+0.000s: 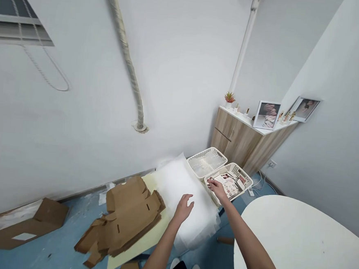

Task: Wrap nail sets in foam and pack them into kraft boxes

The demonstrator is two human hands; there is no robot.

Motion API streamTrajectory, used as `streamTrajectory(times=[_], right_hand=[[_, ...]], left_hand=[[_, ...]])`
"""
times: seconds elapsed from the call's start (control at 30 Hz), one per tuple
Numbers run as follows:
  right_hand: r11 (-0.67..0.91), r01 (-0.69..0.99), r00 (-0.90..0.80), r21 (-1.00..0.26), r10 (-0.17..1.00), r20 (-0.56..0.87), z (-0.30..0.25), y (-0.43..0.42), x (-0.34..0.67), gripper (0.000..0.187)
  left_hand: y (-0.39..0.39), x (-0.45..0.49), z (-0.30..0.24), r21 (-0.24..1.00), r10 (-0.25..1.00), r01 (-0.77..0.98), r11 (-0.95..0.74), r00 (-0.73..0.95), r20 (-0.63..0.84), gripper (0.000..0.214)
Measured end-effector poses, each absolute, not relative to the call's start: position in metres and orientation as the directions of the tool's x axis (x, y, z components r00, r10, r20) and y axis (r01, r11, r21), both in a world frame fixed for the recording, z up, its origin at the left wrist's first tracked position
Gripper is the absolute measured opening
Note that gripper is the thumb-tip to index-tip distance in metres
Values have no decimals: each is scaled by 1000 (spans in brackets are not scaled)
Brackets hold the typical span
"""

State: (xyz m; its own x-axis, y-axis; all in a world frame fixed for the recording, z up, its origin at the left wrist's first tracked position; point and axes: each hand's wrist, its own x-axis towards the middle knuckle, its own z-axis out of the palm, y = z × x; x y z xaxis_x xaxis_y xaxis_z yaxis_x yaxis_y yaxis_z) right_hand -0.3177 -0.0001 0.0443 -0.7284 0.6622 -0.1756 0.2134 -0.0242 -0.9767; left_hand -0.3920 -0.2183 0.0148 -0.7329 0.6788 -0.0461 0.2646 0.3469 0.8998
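Two open hands: left hand (184, 208) over white wrap (175, 187), right hand (217, 190) half-hiding printed cards (229, 186) in a basket (246, 181).

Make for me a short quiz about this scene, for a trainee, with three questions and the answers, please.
1. Which basket does the right hand reach: A, the white basket with printed cards, or B, the other white basket?
2. True or false: the left hand grips the brown cardboard.
3. What stands in the corner behind the baskets?

Key: 1. A. 2. False: it is open above a white sheet. 3. A wooden cabinet.
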Motion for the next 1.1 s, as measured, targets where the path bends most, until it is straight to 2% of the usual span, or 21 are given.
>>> streamTrajectory(times=[0.1, 0.23, 0.33, 0.47, 0.6, 0.73, 0.87, 1.1], right_hand=[[86, 223, -736, -971, 668, -110, 29, 14, -344, 31], [250, 357, -692, -900, 718, -75, 12, 33, -380, 34], [339, 498, -684, -798, 720, -121, 10, 46, -413, 39], [462, 651, -686, -602, 698, -205, 12, 62, -461, 44], [501, 734, -661, -459, 682, -312, 8, 73, -494, 55], [491, 756, -645, -433, 673, -362, -1, 75, -504, 61], [485, 769, -629, -416, 690, -359, -1, 70, -496, 55], [475, 778, -594, -412, 770, -234, 17, 52, -488, 36]], left_hand=[[-177, -421, 16, 858, 719, 387, 338, -694, 29, 35], [-134, -456, 17, 675, 824, 625, 392, -565, 45, 49], [-121, -475, 16, 530, 895, 754, 388, -446, -20, 57], [-121, -487, 13, 439, 927, 823, 361, -369, -70, 62], [-126, -489, 10, 420, 937, 840, 343, -340, -83, 66], [-127, -490, 10, 424, 940, 841, 336, -331, -86, 70], [-126, -490, 9, 433, 940, 838, 334, -328, -90, 72], [-126, -491, 3, 537, 941, 782, 316, -330, -73, 74]])
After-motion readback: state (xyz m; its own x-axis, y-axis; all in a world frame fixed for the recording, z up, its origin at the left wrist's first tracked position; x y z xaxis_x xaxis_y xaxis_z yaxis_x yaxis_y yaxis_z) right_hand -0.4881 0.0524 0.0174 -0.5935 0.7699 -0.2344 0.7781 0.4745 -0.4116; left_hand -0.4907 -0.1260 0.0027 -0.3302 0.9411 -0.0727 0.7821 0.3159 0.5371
